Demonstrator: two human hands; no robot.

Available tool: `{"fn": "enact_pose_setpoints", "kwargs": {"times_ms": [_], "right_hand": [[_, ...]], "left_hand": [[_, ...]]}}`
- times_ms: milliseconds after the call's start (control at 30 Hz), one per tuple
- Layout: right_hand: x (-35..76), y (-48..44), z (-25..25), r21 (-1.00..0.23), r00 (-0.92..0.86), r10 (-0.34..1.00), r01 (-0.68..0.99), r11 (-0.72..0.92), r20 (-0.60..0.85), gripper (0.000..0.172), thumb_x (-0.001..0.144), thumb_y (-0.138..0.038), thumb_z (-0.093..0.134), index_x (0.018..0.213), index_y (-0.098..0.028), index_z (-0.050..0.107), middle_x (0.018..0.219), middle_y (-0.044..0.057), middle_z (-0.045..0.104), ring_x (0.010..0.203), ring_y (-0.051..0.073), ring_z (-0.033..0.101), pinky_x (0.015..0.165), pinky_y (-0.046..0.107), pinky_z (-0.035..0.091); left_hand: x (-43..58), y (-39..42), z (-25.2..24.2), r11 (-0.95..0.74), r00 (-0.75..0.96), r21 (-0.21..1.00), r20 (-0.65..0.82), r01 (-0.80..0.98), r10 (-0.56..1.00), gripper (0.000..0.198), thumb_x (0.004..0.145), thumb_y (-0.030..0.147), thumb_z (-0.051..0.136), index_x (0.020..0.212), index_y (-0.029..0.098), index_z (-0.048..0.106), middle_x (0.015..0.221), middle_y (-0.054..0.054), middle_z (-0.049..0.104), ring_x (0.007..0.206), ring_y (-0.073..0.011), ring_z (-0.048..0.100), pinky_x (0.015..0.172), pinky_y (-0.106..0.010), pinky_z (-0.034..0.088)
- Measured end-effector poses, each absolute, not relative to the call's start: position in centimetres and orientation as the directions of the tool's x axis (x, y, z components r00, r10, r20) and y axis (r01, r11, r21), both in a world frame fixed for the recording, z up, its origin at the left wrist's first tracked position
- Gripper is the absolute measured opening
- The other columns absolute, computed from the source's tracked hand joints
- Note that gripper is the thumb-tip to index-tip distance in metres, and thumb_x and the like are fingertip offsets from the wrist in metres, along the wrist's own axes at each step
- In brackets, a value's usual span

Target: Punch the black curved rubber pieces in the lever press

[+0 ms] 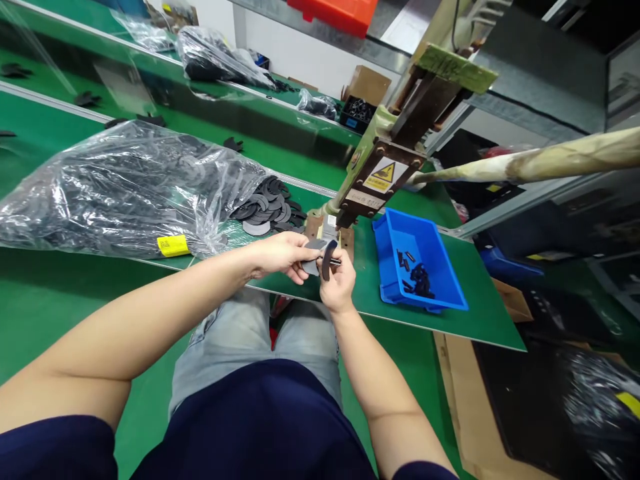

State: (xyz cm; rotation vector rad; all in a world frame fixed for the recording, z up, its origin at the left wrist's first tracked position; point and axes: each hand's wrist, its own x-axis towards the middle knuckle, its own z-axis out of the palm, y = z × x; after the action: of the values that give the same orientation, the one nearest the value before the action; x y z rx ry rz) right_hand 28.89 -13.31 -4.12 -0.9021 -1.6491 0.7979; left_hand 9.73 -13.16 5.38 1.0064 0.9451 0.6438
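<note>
My left hand (pixel 283 257) is closed on a flat grey piece (pixel 311 267), thumb on top and fingers curled below. Close beside it, my right hand (pixel 340 285) grips a dark curved piece (pixel 328 260) standing on edge, and a small dark part with a shiny edge shows by its fingertips. Whether the two pieces touch, I cannot tell. Both hands are just in front of the base of a green hand press (pixel 383 160). Left of the press, a pile of dark crescent-shaped pieces (pixel 265 208) spills from a clear plastic bag (pixel 115 187).
On the right of the green bench (pixel 370 293) stands a blue bin (pixel 425 230) holding small black parts (pixel 420 279). The press's long wrapped lever (pixel 540 160) reaches out to the right. Behind are more bagged parts (pixel 220 57) and a black box (pixel 357 113).
</note>
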Motion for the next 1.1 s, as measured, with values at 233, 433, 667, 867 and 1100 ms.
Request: {"fn": "enact_pose_setpoints", "kwargs": {"times_ms": [233, 433, 667, 867, 1100], "right_hand": [[29.8, -13.3, -2.8, -0.818, -0.179, 0.856, 0.253, 0.517, 0.486, 0.024, 0.099, -0.049, 0.066, 0.106, -0.026, 0.066, 0.096, 0.004, 0.075, 0.081, 0.017, 0.071, 0.074, 0.034, 0.064], [31.3, -13.5, -1.3, -0.703, -0.262, 0.790, 0.361, 0.613, 0.555, 0.019, 0.099, -0.041, 0.066, 0.112, -0.028, 0.073, 0.109, 0.008, 0.078, 0.098, 0.022, 0.074, 0.083, 0.039, 0.066], [31.5, -13.4, -1.2, -0.589, -0.296, 0.716, 0.416, 0.692, 0.632, 0.013, 0.099, -0.036, 0.066, 0.106, -0.026, 0.071, 0.104, 0.010, 0.077, 0.098, 0.024, 0.074, 0.089, 0.045, 0.064], [31.8, -13.8, -1.3, -0.545, -0.314, 0.673, 0.406, 0.733, 0.670, 0.012, 0.100, -0.032, 0.065, 0.108, -0.025, 0.070, 0.107, 0.009, 0.079, 0.102, 0.022, 0.075, 0.092, 0.041, 0.064], [31.6, -13.2, -1.6, -0.576, -0.275, 0.700, 0.414, 0.705, 0.659, 0.017, 0.101, -0.030, 0.065, 0.116, -0.025, 0.071, 0.112, 0.007, 0.079, 0.104, 0.020, 0.076, 0.096, 0.039, 0.065]], "left_hand": [[9.2, -12.5, 5.7, 0.266, 0.431, 0.956, -0.294, 0.125, 0.853, 0.054, 0.078, 0.063, 0.090, 0.080, 0.019, 0.059, 0.065, -0.002, 0.071, 0.057, -0.0165, 0.072, 0.056, -0.026, 0.061], [8.5, -12.9, 5.2, 0.129, 0.345, 0.963, -0.208, 0.237, 0.915, 0.049, 0.085, 0.064, 0.083, 0.084, 0.021, 0.059, 0.072, -0.002, 0.072, 0.063, -0.0171, 0.071, 0.061, -0.027, 0.058], [9.1, -13.9, 5.4, -0.322, 0.194, 0.798, 0.258, 0.510, 0.947, 0.035, 0.088, 0.055, 0.078, 0.081, 0.022, 0.069, 0.092, -0.004, 0.064, 0.092, -0.0210, 0.062, 0.085, -0.032, 0.053], [9.5, -12.9, 3.8, -0.243, 0.217, 0.882, 0.166, 0.403, 0.962, 0.037, 0.083, 0.053, 0.082, 0.074, 0.021, 0.065, 0.083, -0.001, 0.060, 0.079, -0.0173, 0.058, 0.076, -0.032, 0.050], [9.3, -12.2, 2.5, 0.178, 0.332, 0.983, -0.179, 0.035, 0.926, 0.051, 0.077, 0.060, 0.090, 0.093, 0.019, 0.065, 0.081, -0.001, 0.068, 0.066, -0.0130, 0.064, 0.059, -0.026, 0.055]]}}
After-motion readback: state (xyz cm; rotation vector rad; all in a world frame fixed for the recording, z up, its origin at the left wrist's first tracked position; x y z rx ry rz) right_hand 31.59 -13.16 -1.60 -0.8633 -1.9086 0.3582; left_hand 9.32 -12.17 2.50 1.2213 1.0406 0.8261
